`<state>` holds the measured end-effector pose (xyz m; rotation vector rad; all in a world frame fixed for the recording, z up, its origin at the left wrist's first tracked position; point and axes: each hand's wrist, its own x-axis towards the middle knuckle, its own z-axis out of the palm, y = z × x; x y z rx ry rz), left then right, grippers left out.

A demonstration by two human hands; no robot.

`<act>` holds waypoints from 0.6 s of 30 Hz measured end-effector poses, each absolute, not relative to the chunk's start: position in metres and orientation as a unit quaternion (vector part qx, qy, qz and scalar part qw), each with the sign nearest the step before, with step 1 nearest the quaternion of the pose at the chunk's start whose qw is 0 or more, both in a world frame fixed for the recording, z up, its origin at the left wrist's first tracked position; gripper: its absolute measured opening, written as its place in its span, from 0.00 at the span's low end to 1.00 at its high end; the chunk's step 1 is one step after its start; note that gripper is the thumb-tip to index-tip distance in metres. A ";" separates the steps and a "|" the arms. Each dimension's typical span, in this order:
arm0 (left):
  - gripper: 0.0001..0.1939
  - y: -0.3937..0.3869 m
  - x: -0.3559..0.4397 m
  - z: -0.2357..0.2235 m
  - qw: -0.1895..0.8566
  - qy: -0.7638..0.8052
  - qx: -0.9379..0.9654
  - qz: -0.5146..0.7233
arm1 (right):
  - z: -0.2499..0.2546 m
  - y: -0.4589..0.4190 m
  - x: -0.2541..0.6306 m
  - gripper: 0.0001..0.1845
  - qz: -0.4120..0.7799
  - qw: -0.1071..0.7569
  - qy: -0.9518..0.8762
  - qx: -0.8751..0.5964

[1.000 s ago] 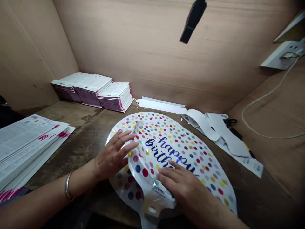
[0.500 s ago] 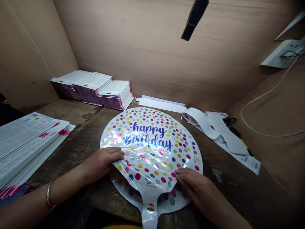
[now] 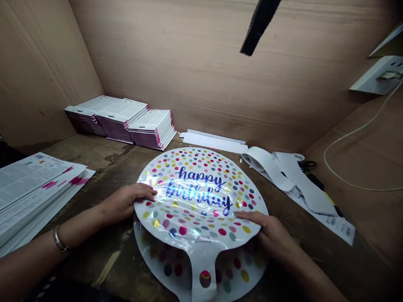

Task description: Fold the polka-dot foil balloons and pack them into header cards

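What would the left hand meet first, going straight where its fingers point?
The left hand already touches the balloon, so that comes first; it would likely slide towards the blue lettering, though depth is unclear.

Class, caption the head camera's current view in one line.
Two hands grip a dotted "happy birthday" foil balloon above another.

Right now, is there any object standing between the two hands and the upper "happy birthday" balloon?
Nothing visible stands between: left hand and right hand hold opposite edges of the upper balloon. The lower balloon is beneath.
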<state>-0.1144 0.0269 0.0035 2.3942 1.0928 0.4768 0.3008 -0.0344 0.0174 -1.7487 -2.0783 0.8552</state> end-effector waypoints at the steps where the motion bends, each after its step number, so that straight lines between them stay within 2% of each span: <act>1: 0.13 0.036 -0.115 0.005 0.242 0.437 0.850 0.167 | 0.020 -0.026 0.303 0.18 0.329 0.142 -0.686 -0.634; 3: 0.12 0.053 -0.111 0.007 0.250 0.540 0.788 0.157 | 0.021 -0.008 0.307 0.18 0.354 0.133 -0.630 -0.678; 6: 0.18 0.074 -0.102 0.009 0.232 0.638 0.721 0.141 | 0.014 0.020 0.310 0.21 0.295 0.139 -0.609 -0.723; 8: 0.21 0.082 -0.099 0.008 0.214 0.646 0.722 0.123 | 0.010 0.033 0.309 0.21 0.242 0.143 -0.606 -0.744; 11: 0.19 0.086 -0.100 0.004 0.192 0.640 0.737 0.107 | 0.008 0.039 0.306 0.21 0.184 0.143 -0.610 -0.757; 18: 0.18 0.075 -0.104 0.000 0.179 0.658 0.720 0.127 | 0.014 0.024 0.308 0.17 0.173 0.149 -0.646 -0.728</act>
